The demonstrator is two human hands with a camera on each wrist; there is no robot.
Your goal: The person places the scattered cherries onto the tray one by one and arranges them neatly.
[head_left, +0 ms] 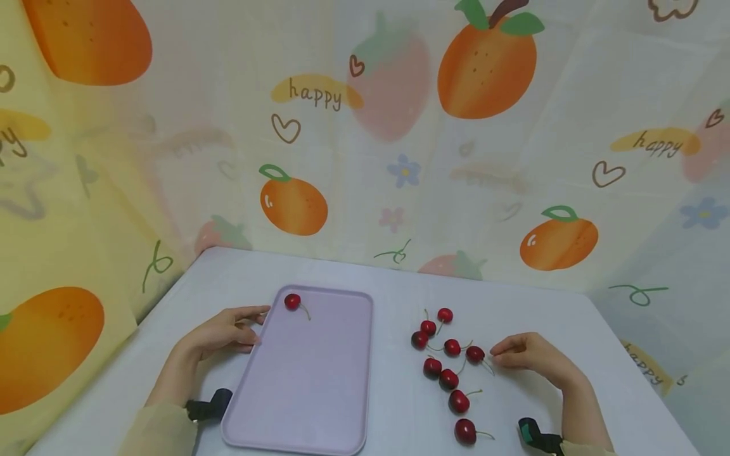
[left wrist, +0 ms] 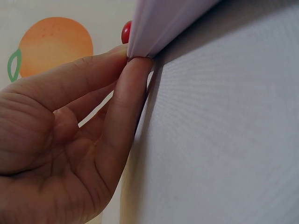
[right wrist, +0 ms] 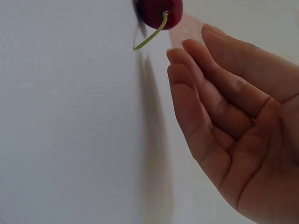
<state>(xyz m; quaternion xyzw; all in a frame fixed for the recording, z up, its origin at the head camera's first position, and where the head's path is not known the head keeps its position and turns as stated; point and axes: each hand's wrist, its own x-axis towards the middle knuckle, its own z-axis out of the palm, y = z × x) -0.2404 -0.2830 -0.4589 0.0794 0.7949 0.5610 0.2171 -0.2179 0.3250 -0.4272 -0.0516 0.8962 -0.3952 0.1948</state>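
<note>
My left hand (head_left: 225,332) lies at the left edge of a pale purple tray (head_left: 319,373), its fingertips touching the outer rim, as the left wrist view also shows. One cherry (head_left: 293,302) with its stem sits in the tray's far left corner. To the right of the tray several dark red cherries (head_left: 448,379) with green stems are scattered on the table. My right hand (head_left: 533,356) hovers beside the rightmost cherry (head_left: 475,354). In the right wrist view its fingers are loosely bent, with nothing between them, a little apart from a cherry (right wrist: 163,11) and its stem.
A white table (head_left: 393,291) carries the tray and fruit. Behind and at both sides hangs a cloth (head_left: 342,145) printed with oranges, strawberries and hearts. Each wrist wears a black camera mount (head_left: 211,405).
</note>
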